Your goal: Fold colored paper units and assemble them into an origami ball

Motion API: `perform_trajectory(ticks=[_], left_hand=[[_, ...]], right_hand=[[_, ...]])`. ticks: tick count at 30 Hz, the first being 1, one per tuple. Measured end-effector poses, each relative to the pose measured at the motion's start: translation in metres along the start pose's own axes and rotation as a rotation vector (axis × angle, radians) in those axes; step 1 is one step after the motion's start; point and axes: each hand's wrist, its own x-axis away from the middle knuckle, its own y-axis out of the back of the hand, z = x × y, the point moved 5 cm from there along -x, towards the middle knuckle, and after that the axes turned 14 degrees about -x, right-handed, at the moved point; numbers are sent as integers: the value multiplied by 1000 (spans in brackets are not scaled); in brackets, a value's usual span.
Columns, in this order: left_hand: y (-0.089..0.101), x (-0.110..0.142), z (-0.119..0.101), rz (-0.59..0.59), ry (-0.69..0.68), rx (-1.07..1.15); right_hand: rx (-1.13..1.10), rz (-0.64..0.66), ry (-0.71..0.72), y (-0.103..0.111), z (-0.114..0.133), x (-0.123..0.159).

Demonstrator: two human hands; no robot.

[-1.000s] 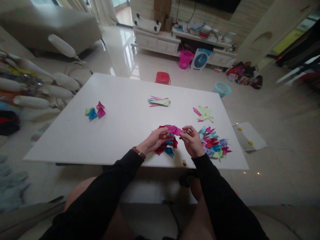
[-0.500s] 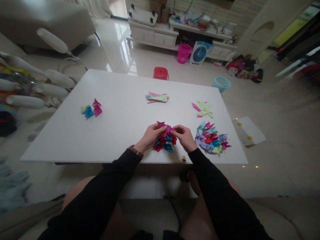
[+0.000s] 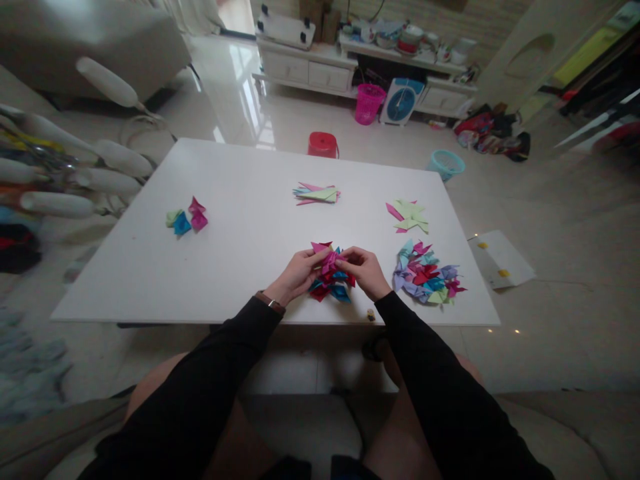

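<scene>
Both my hands meet over a small heap of folded paper pieces [image 3: 331, 289] in red, blue and pink near the front edge of the white table [image 3: 240, 240]. My left hand [image 3: 299, 273] and my right hand [image 3: 365, 270] pinch a magenta folded paper piece [image 3: 327, 259] between their fingertips, just above the heap. Both hands are closed on it. A larger pile of mixed coloured folded pieces [image 3: 426, 276] lies right of my right hand.
A flat stack of pink and green papers [image 3: 317, 193] lies mid-table, green and pink sheets [image 3: 407, 215] at the right, three small folded pieces [image 3: 187, 218] at the left. A red bucket [image 3: 323, 144], teal basket [image 3: 445, 163] and white paper [image 3: 501, 259] are on the floor.
My hands have come together: the right hand moved left onto the magenta piece, and the piece is now folded smaller between both hands. The camera view shifted slightly.
</scene>
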Motion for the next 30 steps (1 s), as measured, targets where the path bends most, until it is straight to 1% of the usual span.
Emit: perform_trajectory(ticks=[8, 14, 19, 24, 27, 30], left_hand=[[1, 1, 0, 10, -36, -12], [-1, 1, 0, 12, -18, 8], [-1, 3, -4, -7, -24, 20], [0, 1, 2, -25, 6, -13], [2, 0, 0, -55, 5, -2], [1, 0, -4, -52, -19, 58]], right_hand=[[26, 14, 17, -1, -2, -1], [3, 23, -5, -3, -2, 0], [3, 5, 12, 0, -1, 1], [-17, 22, -14, -2, -4, 1], [11, -7, -3, -1, -2, 1], [-4, -72, 27, 3, -1, -1]])
